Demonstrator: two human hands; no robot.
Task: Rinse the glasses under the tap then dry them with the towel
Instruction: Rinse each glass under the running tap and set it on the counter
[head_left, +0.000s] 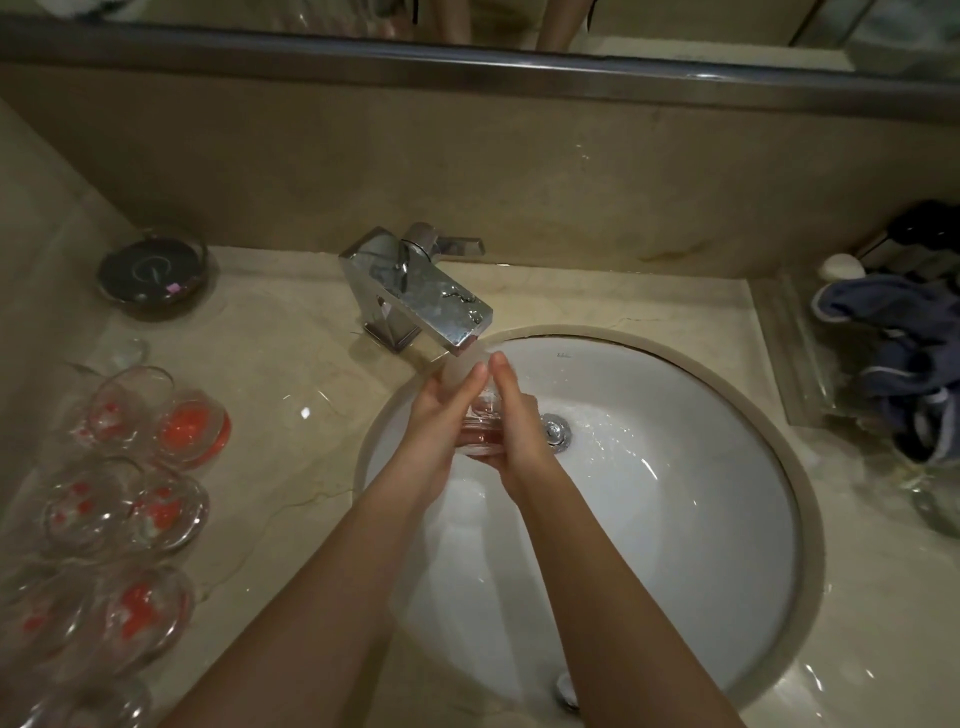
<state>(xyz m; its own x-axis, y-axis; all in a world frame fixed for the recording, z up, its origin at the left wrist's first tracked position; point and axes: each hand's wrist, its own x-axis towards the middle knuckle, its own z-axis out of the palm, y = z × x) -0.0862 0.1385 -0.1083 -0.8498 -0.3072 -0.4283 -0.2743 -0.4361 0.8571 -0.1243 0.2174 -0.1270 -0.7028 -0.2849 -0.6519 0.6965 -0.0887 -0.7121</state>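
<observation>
Clear, with a pink-tinted thick base, the glass (483, 423) lay tilted below the tap (436, 306), pressed between left hand (436, 415) and right hand (514, 415), fingers straight.

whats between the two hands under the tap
A clear glass, pressed between the left hand and right hand over the sink, seen in the head view.
</observation>
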